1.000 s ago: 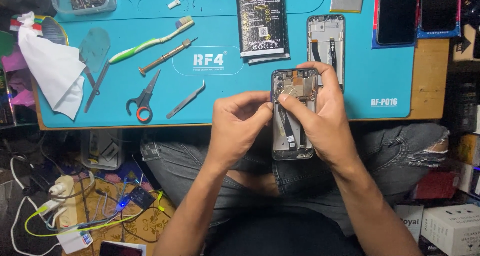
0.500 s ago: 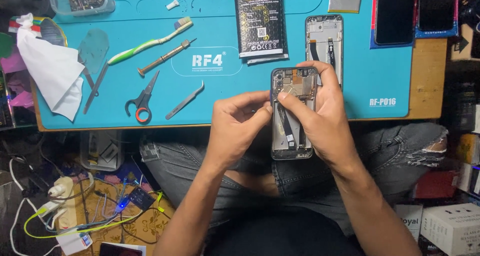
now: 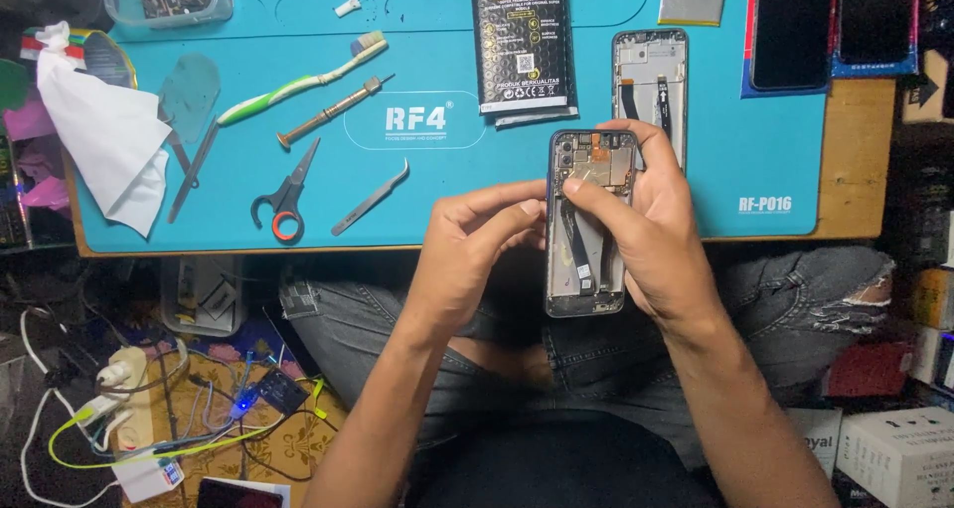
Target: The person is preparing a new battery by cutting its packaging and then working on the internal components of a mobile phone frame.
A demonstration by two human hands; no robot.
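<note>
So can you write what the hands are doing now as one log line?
left hand: fingertips on opened phone edge | right hand: holds phone, thumb on its board | blue mat: scissors, tweezers unused

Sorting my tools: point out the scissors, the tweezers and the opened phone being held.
scissors [image 3: 290, 192]: head view, on the blades just above the handles.
tweezers [image 3: 370, 199]: head view, mid-length of the metal arms.
opened phone [image 3: 586, 254]: head view, on the exposed inside, lower half.
</note>
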